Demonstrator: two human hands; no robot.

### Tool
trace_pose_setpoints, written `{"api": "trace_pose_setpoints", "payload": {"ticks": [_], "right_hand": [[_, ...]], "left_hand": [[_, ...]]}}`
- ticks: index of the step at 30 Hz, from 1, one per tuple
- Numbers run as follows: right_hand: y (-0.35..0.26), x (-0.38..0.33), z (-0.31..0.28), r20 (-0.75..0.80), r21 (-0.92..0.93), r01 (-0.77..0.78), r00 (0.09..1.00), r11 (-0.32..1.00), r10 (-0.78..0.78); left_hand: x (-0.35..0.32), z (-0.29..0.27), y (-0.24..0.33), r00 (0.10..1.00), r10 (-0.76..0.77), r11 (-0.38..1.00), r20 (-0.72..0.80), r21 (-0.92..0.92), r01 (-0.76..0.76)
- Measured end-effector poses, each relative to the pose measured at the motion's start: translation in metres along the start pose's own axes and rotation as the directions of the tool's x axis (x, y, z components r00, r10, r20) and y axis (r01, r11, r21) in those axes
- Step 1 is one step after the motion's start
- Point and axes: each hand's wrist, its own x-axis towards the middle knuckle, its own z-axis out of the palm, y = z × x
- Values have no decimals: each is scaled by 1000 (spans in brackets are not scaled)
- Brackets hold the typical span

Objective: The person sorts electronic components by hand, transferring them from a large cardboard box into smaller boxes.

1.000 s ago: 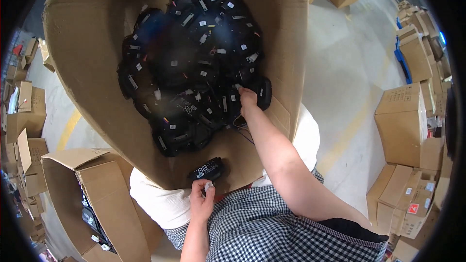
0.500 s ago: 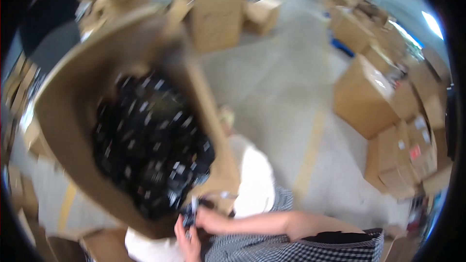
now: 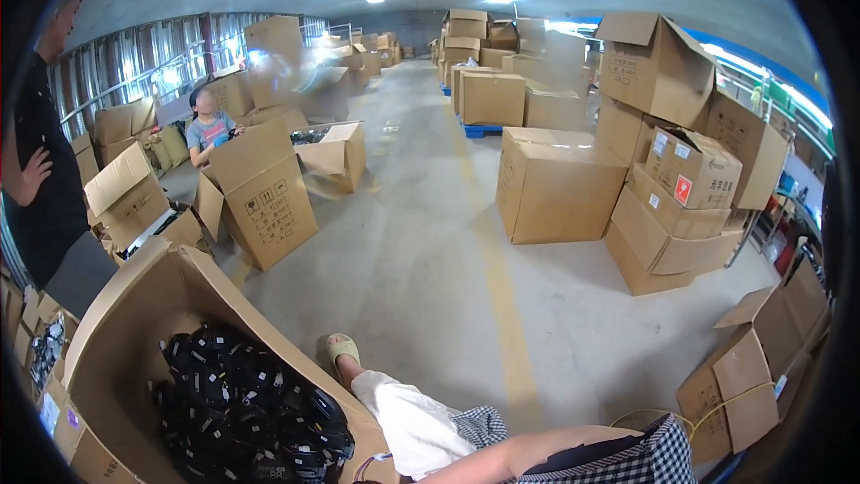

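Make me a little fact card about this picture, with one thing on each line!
Hands: both out of view; the right arm shows at the bottom
Near the arm: open carton, lower left
Inside it: many black devices with small white patches
Floor: grey, with a yellow line
Right side: stacked cartons
Other people: standing person at left; another person behind a carton

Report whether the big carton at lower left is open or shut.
Open: no flap covers the top of the big carton, and the black devices inside are visible.
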Motion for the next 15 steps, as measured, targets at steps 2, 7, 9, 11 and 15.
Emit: {"api": "trace_pose_setpoints", "payload": {"ticks": [2,7,9,11,15], "right_hand": [[16,6,17,-9,26,241,971,970,-241],[52,-3,-11,10,450,-199,976,871,218],[74,3,-15,67,648,-309,934,696,352],[30,2,-60,-212,313,-147,952,938,220],[13,24,-43,-76,-33,103,992,994,-106]], "left_hand": [[-13,0,7,971,-238,954,-23,-193,229],[-12,-10,15,972,-211,957,-108,-225,183],[-11,-11,17,962,-190,955,-197,-265,135],[-8,-23,-2,960,-255,941,-114,-260,219],[-4,-32,-21,940,-342,930,-17,-148,335]]}}
